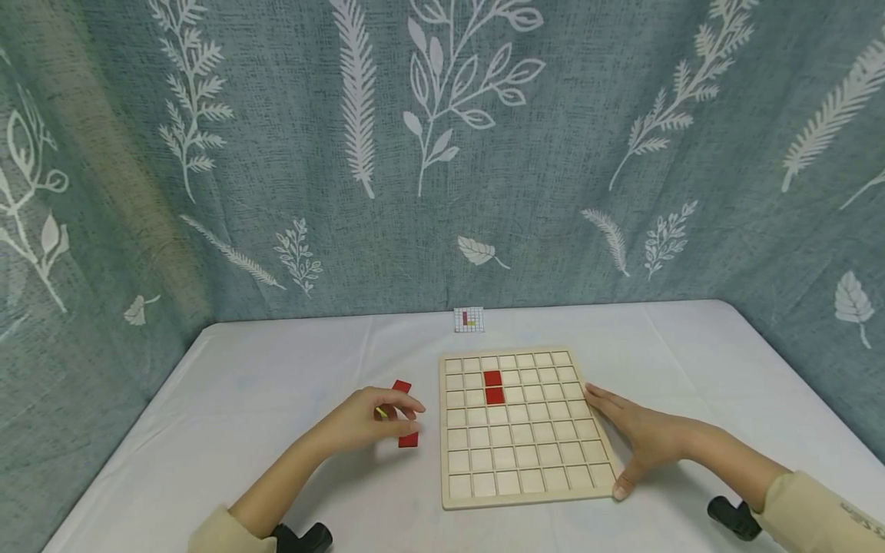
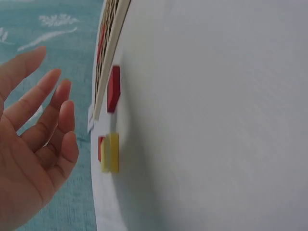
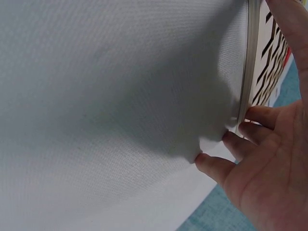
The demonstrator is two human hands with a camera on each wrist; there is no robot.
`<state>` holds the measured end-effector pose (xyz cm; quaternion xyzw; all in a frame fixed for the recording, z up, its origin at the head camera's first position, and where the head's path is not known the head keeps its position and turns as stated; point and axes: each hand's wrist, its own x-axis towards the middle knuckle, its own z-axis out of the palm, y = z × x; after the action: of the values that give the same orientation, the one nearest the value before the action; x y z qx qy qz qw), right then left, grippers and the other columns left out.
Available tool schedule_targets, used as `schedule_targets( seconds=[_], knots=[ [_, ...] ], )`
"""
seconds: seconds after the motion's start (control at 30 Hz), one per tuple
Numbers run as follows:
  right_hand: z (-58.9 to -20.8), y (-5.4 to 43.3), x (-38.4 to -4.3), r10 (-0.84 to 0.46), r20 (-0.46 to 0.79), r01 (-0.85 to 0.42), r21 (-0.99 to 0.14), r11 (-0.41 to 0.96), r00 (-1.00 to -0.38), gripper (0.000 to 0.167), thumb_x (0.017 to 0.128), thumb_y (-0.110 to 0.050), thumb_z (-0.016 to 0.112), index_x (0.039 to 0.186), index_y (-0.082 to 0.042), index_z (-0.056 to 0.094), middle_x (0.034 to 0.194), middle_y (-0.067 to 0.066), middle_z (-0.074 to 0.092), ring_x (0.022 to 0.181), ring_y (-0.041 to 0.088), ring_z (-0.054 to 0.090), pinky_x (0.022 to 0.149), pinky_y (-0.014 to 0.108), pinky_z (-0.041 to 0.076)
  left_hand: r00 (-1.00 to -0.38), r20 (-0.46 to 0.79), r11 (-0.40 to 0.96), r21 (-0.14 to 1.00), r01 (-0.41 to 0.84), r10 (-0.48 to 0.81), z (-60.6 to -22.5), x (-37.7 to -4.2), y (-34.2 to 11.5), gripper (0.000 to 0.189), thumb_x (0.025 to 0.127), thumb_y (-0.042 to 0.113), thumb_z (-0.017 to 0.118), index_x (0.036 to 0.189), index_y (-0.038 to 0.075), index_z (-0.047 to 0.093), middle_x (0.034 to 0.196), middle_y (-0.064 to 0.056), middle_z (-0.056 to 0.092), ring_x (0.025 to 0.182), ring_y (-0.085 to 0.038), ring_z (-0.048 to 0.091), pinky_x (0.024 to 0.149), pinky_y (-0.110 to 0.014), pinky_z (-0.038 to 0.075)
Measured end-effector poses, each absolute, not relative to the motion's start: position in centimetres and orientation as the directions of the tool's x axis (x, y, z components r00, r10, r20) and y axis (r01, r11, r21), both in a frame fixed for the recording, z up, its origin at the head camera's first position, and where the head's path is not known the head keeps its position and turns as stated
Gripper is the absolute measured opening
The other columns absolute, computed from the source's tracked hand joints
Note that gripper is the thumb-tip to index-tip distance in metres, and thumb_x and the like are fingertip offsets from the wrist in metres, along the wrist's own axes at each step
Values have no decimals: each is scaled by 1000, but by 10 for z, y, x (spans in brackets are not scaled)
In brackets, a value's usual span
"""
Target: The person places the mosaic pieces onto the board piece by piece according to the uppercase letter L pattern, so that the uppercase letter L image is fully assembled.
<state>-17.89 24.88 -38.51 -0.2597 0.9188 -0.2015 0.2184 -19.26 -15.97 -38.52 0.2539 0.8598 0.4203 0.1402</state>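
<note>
A square wooden grid board (image 1: 498, 458) lies on the white table, with two red square tiles (image 1: 494, 395) set one above the other in its cells. Left of the board, loose red tiles (image 1: 409, 441) and yellow pieces (image 2: 114, 153) lie on the cloth, partly hidden in the head view by my left hand (image 1: 376, 418). That hand hovers over them, its fingers loosely bent and apart, holding nothing visible. My right hand (image 1: 643, 438) rests at the board's right side, fingers spread; its thumb touches the lower right corner and its fingertips the edge farther up.
A small printed grid card (image 1: 469, 319) with coloured squares stands or lies at the table's far edge, behind the board. A blue-green leaf-patterned curtain (image 1: 442, 230) hangs around the table (image 1: 290, 369). Black devices (image 1: 734, 518) sit at both wrists.
</note>
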Motion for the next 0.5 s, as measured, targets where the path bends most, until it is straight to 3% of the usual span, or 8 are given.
schedule_targets(
  seconds=[0.27, 0.5],
  knots=[
    [-386, 250, -178, -570, -293, -389, -493, 778, -768, 132, 49, -52, 82, 143, 9, 12, 151, 26, 3, 136, 46, 11, 104, 57, 21, -853, -36, 532, 795, 292, 521, -391, -190, -169, 30, 82, 29, 69, 105, 9, 67, 93, 0, 64, 77, -15, 55, 64, -24, 45],
    [-387, 250, -179, -567, -298, -386, -492, 780, -767, 132, 50, -53, 81, 143, 8, 11, 151, 25, 2, 136, 46, 10, 104, 57, 21, -842, -1, 623, 673, 399, 540, -398, -184, -165, 27, 81, 29, 71, 103, 13, 68, 98, 4, 66, 78, -9, 53, 64, -21, 44]
  ],
)
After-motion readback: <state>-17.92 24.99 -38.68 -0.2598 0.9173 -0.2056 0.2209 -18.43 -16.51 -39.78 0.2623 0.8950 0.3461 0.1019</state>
